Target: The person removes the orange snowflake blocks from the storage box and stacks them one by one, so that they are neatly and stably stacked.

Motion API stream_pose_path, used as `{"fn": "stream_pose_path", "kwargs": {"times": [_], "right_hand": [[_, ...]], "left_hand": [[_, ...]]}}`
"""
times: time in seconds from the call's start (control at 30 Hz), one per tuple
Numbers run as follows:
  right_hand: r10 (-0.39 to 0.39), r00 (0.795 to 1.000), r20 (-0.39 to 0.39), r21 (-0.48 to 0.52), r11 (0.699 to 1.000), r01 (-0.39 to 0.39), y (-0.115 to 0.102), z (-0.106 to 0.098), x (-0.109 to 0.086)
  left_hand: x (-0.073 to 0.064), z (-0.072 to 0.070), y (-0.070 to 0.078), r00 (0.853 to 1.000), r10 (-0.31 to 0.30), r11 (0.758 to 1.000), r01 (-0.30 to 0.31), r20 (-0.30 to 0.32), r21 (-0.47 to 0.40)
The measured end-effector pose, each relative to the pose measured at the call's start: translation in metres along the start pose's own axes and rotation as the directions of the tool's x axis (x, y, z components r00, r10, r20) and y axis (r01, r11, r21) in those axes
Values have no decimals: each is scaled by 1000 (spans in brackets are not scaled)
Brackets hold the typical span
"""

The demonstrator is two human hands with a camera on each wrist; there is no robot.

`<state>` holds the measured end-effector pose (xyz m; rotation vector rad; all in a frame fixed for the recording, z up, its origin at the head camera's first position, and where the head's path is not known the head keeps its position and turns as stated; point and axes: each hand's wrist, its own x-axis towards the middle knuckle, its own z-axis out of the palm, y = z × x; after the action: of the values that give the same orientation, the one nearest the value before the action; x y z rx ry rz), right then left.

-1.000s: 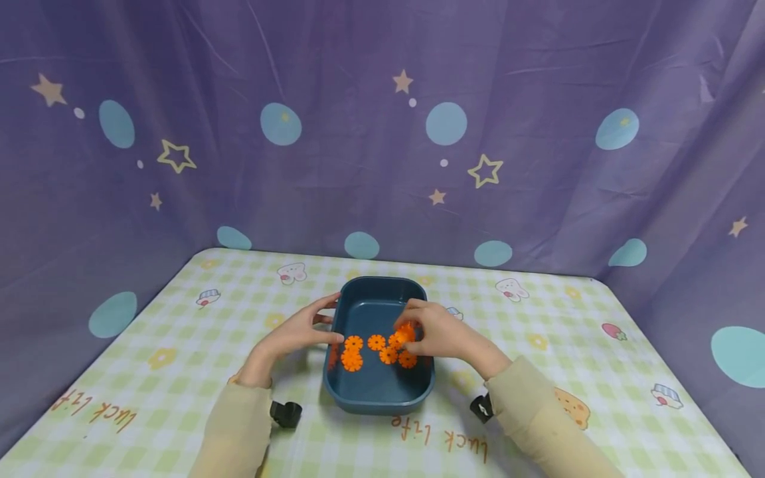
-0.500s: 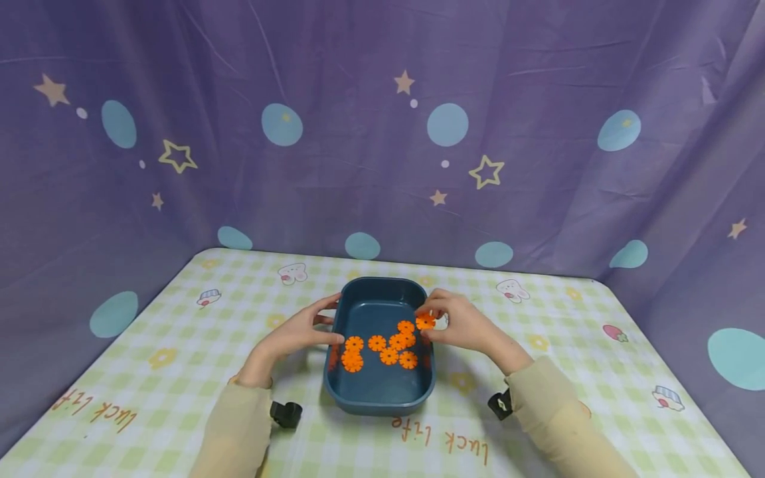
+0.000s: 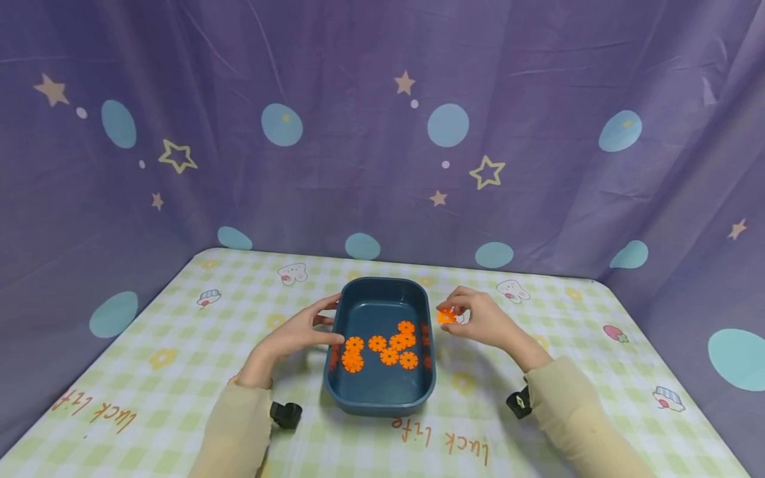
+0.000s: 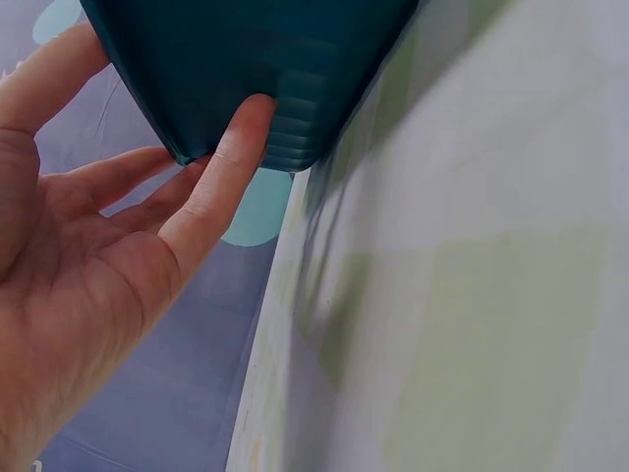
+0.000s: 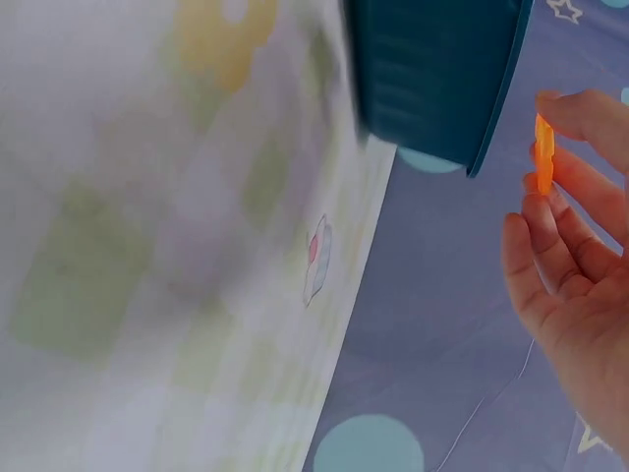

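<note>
Several orange slotted building discs [image 3: 390,356] lie in a deep blue rectangular bin [image 3: 370,392], some overlapping. My left hand [image 3: 295,332] rests against the bin's left side, its thumb and fingers spread and touching the wall and rim; the left wrist view shows one fingertip pressed flat on the outer wall. To the right of the bin, my right hand [image 3: 484,320] pinches another orange slotted building disc [image 3: 445,316] between thumb and fingers, raised above the table. Seen edge-on in the right wrist view, this disc [image 5: 543,152] is held outside the bin's rim.
A green-and-white checked cloth [image 3: 197,372] with printed rabbits, flowers and lettering covers the table. Behind and at the sides hangs a purple curtain [image 3: 370,179] patterned with stars and dots. Dark cameras [image 3: 285,415] sit on both wrists.
My right hand has lifted a disc from the bin, carried it over the right rim and moved further right with it. The left hand and the bin have stayed in place.
</note>
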<state>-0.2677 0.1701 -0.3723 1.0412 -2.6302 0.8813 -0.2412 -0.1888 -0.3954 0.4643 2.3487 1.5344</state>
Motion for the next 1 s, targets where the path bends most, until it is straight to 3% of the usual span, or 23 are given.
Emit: {"fn": "stream_pose_path", "kwargs": {"times": [0.43,0.73,1.0], "right_hand": [[61,998,26,-3,998,-60,18,-2,-15],[77,992,97,-66,995,-71,31,1,-24],[103,985,138,-62,993,-95,38,4,-29]], "left_hand": [[1,0,0,1000,5,1000,-5,4,-15],[0,0,1,1000,3,1000,-3,-1,-25],[0,0,1,1000,2,999,-2,-1,-51]]}}
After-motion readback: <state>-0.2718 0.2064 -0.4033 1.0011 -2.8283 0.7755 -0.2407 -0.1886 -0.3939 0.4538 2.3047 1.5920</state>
